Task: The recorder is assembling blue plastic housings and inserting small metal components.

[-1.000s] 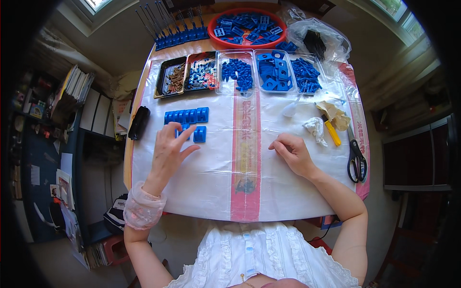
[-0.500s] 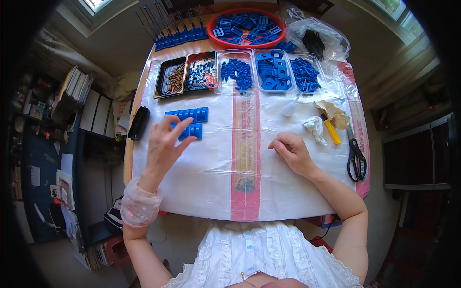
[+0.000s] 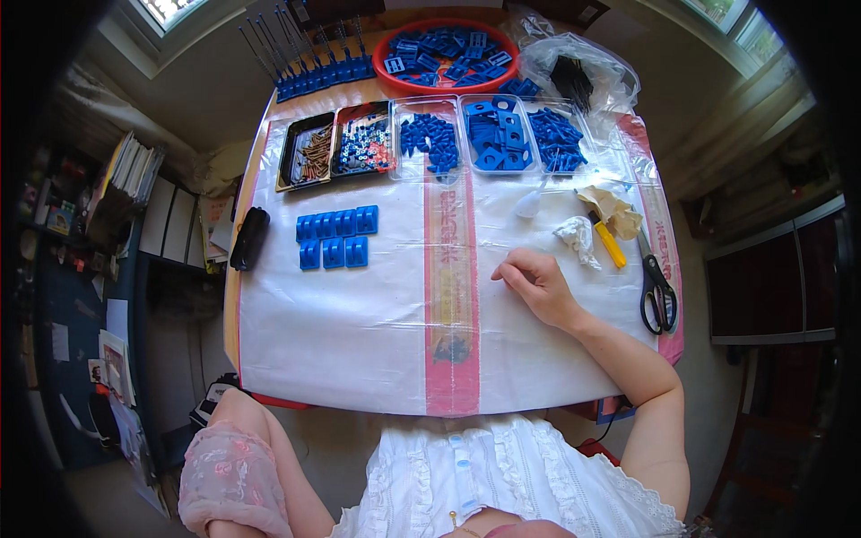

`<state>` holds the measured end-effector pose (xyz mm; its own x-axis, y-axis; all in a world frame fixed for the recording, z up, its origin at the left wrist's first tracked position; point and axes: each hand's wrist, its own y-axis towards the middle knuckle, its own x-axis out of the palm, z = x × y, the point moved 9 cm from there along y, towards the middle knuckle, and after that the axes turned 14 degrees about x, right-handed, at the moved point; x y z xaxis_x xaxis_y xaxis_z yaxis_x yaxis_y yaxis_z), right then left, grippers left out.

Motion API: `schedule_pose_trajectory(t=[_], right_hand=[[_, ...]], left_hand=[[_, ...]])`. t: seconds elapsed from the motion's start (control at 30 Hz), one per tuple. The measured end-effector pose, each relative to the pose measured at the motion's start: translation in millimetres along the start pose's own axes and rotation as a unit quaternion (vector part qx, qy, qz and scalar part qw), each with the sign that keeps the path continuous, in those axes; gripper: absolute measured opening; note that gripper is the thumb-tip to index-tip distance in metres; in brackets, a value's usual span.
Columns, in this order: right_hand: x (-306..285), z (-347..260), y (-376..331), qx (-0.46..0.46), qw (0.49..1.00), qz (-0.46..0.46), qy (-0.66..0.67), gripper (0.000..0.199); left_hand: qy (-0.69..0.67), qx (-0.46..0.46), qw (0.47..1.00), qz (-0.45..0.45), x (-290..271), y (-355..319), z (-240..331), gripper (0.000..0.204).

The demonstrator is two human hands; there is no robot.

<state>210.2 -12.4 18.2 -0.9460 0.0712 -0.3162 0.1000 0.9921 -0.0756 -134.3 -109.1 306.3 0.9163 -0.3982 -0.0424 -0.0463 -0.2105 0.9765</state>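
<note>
My right hand [image 3: 535, 280] rests on the white sheet, right of its pink stripe, with the fingers curled in; no object shows in it. My left arm [image 3: 231, 471], in a sheer pink sleeve cover, is folded back below the table's near edge at the lower left, and its hand is out of view. On the left of the sheet, several blue plastic clips stand in a far row [image 3: 336, 222]. Three more form a near row [image 3: 333, 253] close in front of it. Neither hand touches the clips.
Along the back stand trays of screws [image 3: 316, 154], nuts [image 3: 363, 143] and blue parts [image 3: 498, 134]. Behind them are a red basin [image 3: 395, 82] and a rack of upright rods [image 3: 323, 76]. Scissors [image 3: 659, 296], a yellow cutter [image 3: 609, 242] and a black case [image 3: 250, 238] lie at the sides.
My left hand has drawn back from above the blue clips, down and out of view, so both rows now show. My right hand keeps its place on the sheet.
</note>
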Motion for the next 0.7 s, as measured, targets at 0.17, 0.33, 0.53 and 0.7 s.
schedule_pose_trajectory(t=[0.17, 0.33, 0.53, 0.7], right_hand=[[1.2, -2.3, 0.8, 0.018, 1.000, -0.010, -0.008, 0.018], [0.2, -0.2, 0.2, 0.016, 1.000, -0.004, -0.002, 0.016], [0.8, 1.7, -0.2, 0.023, 1.000, -0.007, 0.004, 0.016], [1.2, 1.0, 0.0, 0.026, 1.000, -0.007, 0.004, 0.016]], left_hand=[[-0.016, -0.010, 1.000, 0.009, 1.0, -2.9, 0.5, 0.049], [-0.026, -0.011, 1.000, 0.014, 1.3, -2.4, 1.9, 0.049], [-0.037, -0.012, 0.999, 0.018, 2.0, -1.1, 6.0, 0.049], [-0.040, -0.014, 0.999, 0.019, 2.5, 0.3, 7.7, 0.048]])
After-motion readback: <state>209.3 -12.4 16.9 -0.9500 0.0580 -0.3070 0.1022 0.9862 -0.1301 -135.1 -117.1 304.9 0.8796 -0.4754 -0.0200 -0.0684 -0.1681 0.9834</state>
